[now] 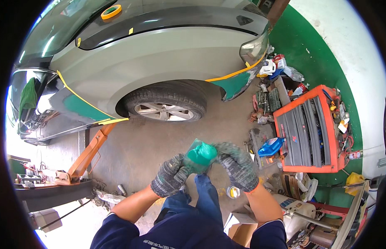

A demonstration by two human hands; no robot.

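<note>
In front of my body, my left hand (172, 175), in a grey knitted work glove, grips a flat plate (196, 144) loaded with a lump of bright green putty (202, 154). Against the right side of the putty is my gloved right hand (239, 167). Its fingers are curled in and partly blurred by motion; whatever they hold there is hidden. Beyond my hands stands a car with a grey fender (168, 52) above its front wheel (166, 106). Green patches show on the lower door area (83, 107) and the bumper corner (234, 86), edged with yellow masking tape (232, 75).
A yellow tape roll (111, 12) lies on the hood. To the right are an orange tool cabinet (303, 128), a blue bottle (271, 147) and cluttered tools. An orange lift arm (91, 149) reaches under the car at left. An open can (233, 192) stands near my right forearm.
</note>
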